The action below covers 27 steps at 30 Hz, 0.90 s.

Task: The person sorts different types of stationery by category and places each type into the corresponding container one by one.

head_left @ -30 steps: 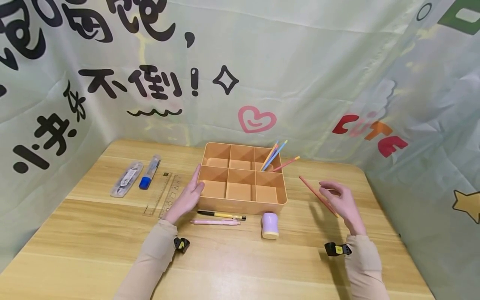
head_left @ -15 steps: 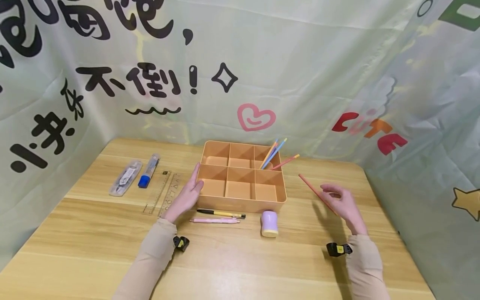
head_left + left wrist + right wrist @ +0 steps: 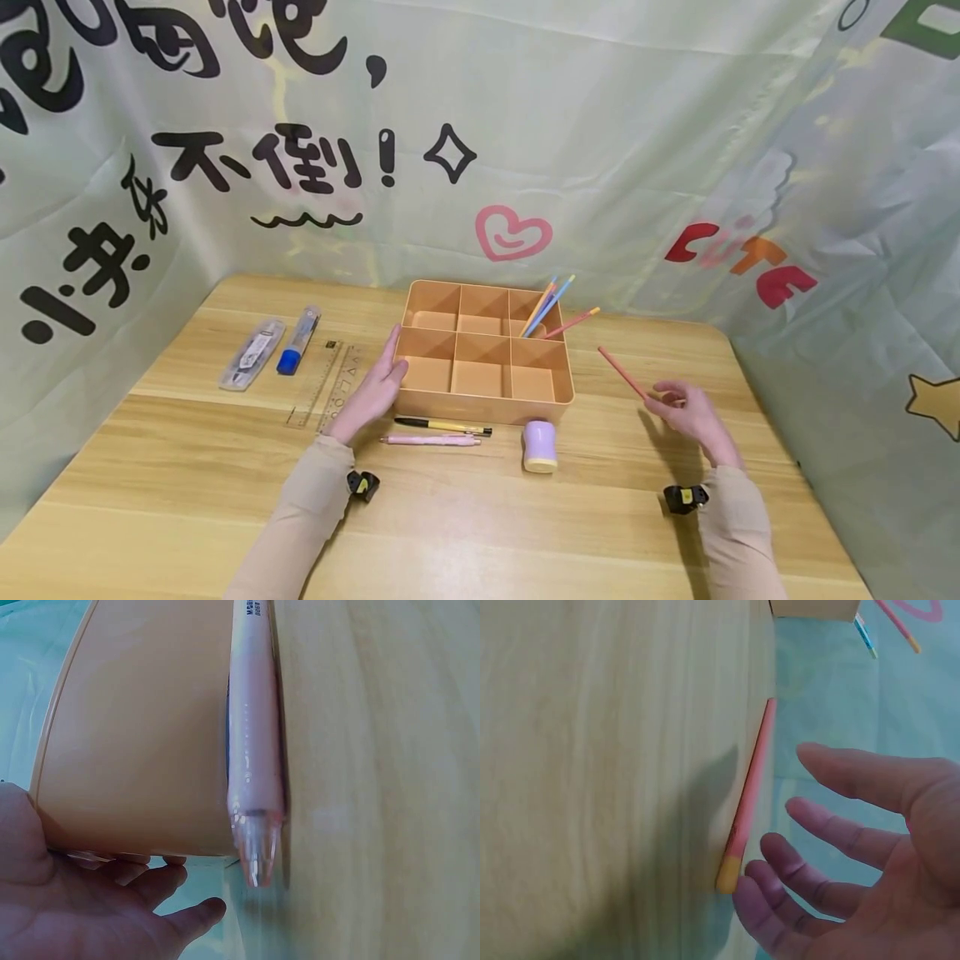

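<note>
With your left hand [image 3: 369, 397] gripping the organizer's [image 3: 483, 407] left wall, I'd bring your loosely spread right hand [image 3: 692, 417] over the red pencil [image 3: 621, 371], lying on the table [image 3: 480, 533] to its right, and pinch mid-shaft.

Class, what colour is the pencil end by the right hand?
Yellow pencil end, clearest in the right wrist view.
</note>
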Each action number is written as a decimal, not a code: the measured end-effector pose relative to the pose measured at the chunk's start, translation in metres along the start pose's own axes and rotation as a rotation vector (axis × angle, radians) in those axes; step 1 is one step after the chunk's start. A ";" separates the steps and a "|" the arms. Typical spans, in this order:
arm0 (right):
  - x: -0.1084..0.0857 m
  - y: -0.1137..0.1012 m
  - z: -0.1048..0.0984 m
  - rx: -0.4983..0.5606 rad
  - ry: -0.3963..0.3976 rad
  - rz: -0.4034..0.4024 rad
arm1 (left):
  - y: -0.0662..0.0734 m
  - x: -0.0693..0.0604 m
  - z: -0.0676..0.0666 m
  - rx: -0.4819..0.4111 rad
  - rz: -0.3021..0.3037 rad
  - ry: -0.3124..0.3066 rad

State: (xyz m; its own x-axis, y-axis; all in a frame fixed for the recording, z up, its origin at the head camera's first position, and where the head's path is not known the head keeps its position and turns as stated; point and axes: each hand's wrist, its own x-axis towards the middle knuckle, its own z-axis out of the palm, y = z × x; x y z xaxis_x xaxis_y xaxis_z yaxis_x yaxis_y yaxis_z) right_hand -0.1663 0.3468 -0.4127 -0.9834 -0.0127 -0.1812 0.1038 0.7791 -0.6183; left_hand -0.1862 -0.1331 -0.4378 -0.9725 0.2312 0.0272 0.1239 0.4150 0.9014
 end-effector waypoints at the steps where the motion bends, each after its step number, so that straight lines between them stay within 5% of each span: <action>1: 0.000 0.000 0.000 -0.001 -0.009 0.006 | 0.000 0.000 0.000 0.001 0.000 0.001; 14: 0.009 0.004 0.001 -0.083 -0.044 0.078 | 0.000 -0.001 0.001 -0.001 0.003 0.002; 27: 0.010 0.004 0.007 -0.194 -0.014 0.033 | 0.000 -0.001 0.000 0.005 0.018 0.008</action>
State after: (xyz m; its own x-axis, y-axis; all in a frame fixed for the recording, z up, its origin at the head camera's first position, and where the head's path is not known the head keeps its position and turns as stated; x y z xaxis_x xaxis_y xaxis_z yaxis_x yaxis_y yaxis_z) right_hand -0.1742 0.3456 -0.4225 -0.9776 0.0067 -0.2102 0.1036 0.8853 -0.4534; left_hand -0.1851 -0.1330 -0.4378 -0.9716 0.2320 0.0472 0.1428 0.4155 0.8983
